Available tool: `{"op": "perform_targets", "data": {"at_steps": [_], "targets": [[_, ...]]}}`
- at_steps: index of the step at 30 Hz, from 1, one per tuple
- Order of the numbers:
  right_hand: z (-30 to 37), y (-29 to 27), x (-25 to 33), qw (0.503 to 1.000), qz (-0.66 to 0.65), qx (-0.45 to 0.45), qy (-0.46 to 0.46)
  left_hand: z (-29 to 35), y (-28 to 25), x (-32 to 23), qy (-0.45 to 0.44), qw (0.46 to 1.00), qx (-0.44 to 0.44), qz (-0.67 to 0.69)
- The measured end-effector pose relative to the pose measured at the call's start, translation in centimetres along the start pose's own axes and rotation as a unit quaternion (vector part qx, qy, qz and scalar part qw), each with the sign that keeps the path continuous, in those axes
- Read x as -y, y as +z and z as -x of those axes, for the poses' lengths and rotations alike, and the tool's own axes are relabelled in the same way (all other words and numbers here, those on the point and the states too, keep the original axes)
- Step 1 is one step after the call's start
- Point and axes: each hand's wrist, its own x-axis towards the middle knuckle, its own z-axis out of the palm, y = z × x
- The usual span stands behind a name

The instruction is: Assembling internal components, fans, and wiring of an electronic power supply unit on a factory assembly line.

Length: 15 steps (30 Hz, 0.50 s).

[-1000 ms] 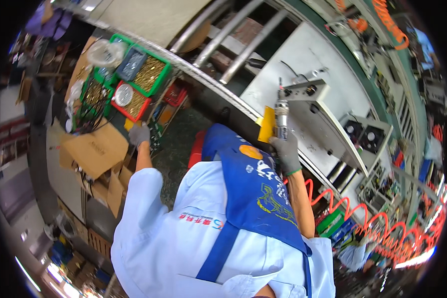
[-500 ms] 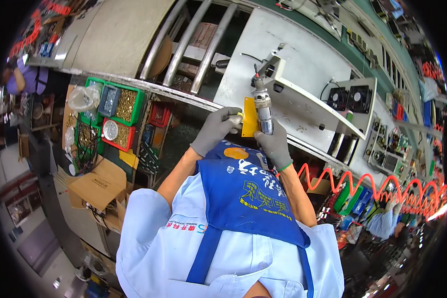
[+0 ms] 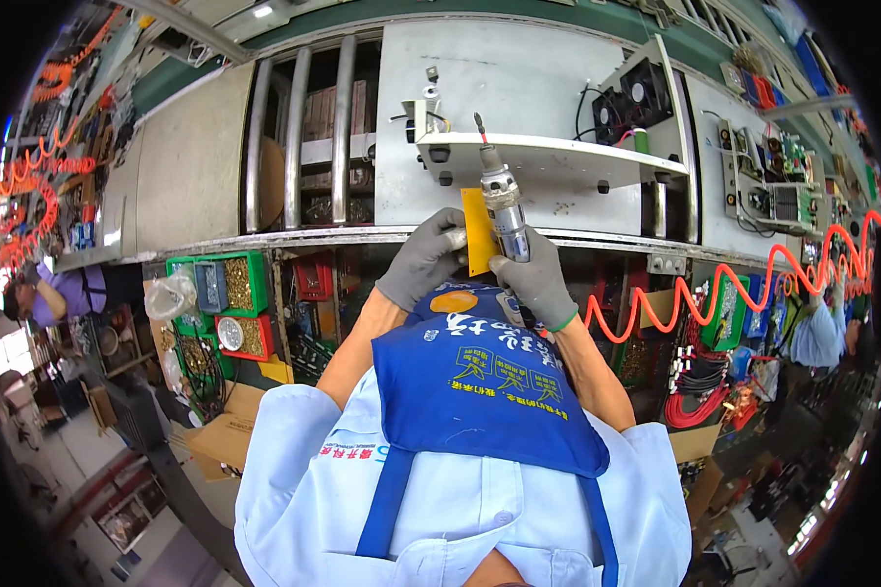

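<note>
A thin yellow plate (image 3: 478, 233) with small holes is held upright in front of my apron. My left hand (image 3: 427, 258), in a grey glove, is closed with its fingertips at the plate's left edge; whether they also pinch something small is hidden. In my gloved right hand (image 3: 538, 281) is a silver power screwdriver (image 3: 503, 205), its bit pointing up and away from me. The right thumb lies by the plate's lower right edge. Just beyond the tool stands a white metal chassis (image 3: 558, 157) with black feet on its near panel.
Black fans (image 3: 646, 90) sit at the chassis's right end. Metal rollers (image 3: 298, 137) lie left of the white board. Green and red bins (image 3: 250, 336) of screws stand lower left. A coiled red air hose (image 3: 700, 305) stretches to the right. Another person (image 3: 64, 295) is at far left.
The view has turned, so the bench edge now runs nearly level and the chassis appears more square to me. Both hands keep their grips on the plate and power screwdriver.
</note>
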Motion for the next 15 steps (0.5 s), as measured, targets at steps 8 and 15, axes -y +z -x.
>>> {"op": "perform_targets", "data": {"at_steps": [8, 15], "targets": [[1.2, -2.3, -0.6, 0.997, -0.049, -0.046, 0.036, -0.7, 3.2, 0.2, -0.019, 0.993, 0.001, -0.119], [1.1, -4.4, -3.0, 0.993, 0.001, -0.118, -0.005, -2.2, 4.6, 1.3, -0.058, 0.993, 0.014, -0.106]]}}
